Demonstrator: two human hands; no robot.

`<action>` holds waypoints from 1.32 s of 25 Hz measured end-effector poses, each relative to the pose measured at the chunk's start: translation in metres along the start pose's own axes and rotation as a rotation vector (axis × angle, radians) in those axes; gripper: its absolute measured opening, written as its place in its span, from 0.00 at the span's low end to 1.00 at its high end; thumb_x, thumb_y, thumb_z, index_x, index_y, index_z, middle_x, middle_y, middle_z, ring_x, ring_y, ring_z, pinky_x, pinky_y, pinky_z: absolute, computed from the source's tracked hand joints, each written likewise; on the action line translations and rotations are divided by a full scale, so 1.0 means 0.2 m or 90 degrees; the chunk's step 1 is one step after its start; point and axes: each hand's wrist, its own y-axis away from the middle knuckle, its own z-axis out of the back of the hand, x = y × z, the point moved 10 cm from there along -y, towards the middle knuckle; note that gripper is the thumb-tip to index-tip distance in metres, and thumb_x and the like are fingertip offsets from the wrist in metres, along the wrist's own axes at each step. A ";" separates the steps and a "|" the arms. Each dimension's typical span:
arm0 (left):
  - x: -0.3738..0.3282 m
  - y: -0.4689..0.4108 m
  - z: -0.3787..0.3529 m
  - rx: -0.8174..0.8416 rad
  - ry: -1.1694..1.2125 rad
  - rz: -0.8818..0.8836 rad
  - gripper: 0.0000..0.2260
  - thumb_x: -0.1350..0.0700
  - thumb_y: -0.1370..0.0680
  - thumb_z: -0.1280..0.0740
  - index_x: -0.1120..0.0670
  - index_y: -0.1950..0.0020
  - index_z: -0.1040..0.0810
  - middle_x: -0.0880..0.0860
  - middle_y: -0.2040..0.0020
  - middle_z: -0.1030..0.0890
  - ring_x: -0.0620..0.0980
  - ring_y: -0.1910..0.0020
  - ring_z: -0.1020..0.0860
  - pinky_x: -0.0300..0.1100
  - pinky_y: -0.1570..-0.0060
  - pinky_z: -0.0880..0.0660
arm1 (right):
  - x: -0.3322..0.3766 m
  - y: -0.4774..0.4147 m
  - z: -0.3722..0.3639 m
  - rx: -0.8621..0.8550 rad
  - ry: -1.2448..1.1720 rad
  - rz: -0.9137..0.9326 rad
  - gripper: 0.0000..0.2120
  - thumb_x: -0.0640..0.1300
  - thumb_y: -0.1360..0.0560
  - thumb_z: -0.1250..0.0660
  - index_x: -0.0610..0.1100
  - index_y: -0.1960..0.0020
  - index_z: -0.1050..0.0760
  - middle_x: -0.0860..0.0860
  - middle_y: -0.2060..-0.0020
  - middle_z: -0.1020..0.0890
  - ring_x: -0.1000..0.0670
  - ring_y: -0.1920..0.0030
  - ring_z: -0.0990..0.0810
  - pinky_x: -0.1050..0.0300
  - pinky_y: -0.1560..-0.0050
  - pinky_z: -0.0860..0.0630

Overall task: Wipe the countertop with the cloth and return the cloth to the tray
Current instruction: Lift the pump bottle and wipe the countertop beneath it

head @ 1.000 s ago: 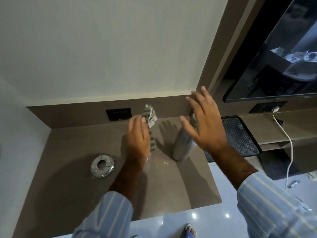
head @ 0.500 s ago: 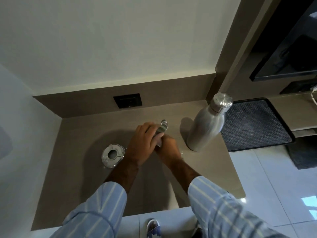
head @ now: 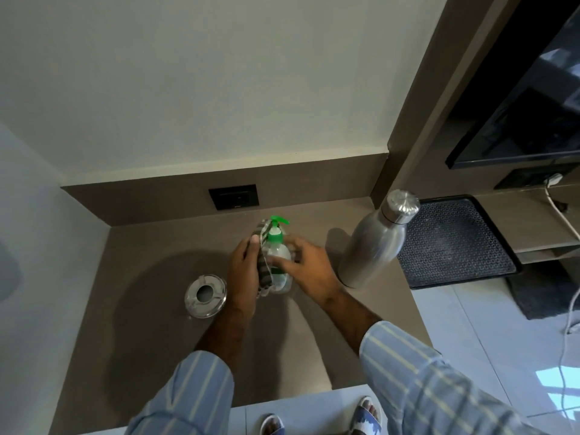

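My left hand (head: 243, 271) grips a grey striped cloth (head: 263, 265) over the middle of the brown countertop (head: 150, 277). Pressed against the cloth is a clear pump bottle with a green top (head: 277, 246), which my right hand (head: 309, 268) holds from the right side. Both hands are close together, just above the counter surface. The black mesh tray (head: 455, 243) lies at the right end of the counter with nothing in it.
A tall steel bottle (head: 376, 240) stands upright between my hands and the tray. A round metal ashtray (head: 205, 296) sits left of my left hand. A black socket (head: 233, 196) is in the backsplash. A white cable (head: 565, 227) hangs at far right.
My right hand came down from beside the steel bottle to join the left. The green-topped pump bottle now shows between my hands, next to the cloth.
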 end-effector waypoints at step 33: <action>-0.18 0.17 -0.07 -0.020 -0.432 -0.208 0.11 0.57 0.18 0.36 0.55 0.38 0.20 0.59 0.47 0.16 0.58 0.51 0.17 0.50 0.51 0.19 | 0.53 0.06 0.27 -0.071 -0.265 -0.002 0.11 0.55 0.19 0.35 0.57 0.36 0.26 0.58 0.48 0.20 0.66 0.52 0.17 0.67 0.54 0.22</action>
